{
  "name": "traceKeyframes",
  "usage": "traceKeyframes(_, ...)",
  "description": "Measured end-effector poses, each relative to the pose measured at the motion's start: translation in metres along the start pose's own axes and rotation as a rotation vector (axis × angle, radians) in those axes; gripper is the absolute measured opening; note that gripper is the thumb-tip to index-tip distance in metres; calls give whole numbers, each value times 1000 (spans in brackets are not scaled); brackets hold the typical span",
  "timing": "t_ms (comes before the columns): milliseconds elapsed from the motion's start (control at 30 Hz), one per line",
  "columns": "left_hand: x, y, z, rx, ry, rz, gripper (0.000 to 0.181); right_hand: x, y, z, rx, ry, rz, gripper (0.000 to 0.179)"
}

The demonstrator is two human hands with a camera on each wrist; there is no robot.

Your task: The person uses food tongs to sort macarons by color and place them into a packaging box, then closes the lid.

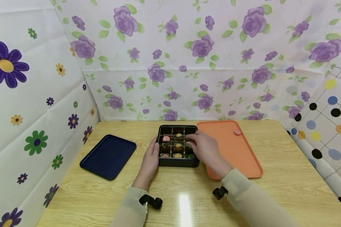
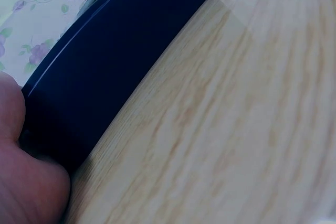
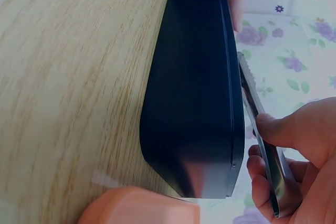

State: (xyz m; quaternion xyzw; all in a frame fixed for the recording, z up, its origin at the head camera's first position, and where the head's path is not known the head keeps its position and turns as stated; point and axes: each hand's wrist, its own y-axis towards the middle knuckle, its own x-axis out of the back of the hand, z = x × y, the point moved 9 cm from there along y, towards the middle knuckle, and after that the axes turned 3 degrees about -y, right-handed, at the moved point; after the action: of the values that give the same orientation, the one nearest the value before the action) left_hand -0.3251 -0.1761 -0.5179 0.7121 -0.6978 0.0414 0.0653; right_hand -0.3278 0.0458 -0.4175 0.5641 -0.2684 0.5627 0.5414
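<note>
A dark navy box (image 1: 178,162) with a black divided insert stands on the table. Its compartments hold small round pieces, among them a yellow piece (image 1: 178,155) and a green piece (image 1: 191,156). My left hand (image 1: 151,156) rests against the box's left side, its fingers lying along the wall. My right hand (image 1: 206,147) grips metal tongs (image 3: 269,150) with serrated tips, thumb on one side and fingers on the other. Over the box the tongs reach leftward, their tips right at a pink round piece (image 1: 166,138) in the left column.
An orange tray (image 1: 227,151) lies right of the box, with one pink round piece (image 1: 237,132) near its far right corner. To the left lies a dark blue tray-like lid (image 1: 109,156). Patterned cloth walls (image 1: 159,94) stand around the wooden table (image 1: 170,195).
</note>
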Motion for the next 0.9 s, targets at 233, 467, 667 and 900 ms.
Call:
traceKeyframes(233,-1,-2,0,21,24,7,62,-3,-1,1,17,-6,-8,26)
traceKeyframes(467,0,-2,-2,6,25,10,62,-4,-1,1,14,1,-5,28)
traceKeyframes(667,-1,-2,-1,6,12,9,61,-1,-3,-3,-6,10,-9,28)
traceKeyframes(900,0,0,1,8,15,0,62,10,-10,-14,-25,33,-37,29)
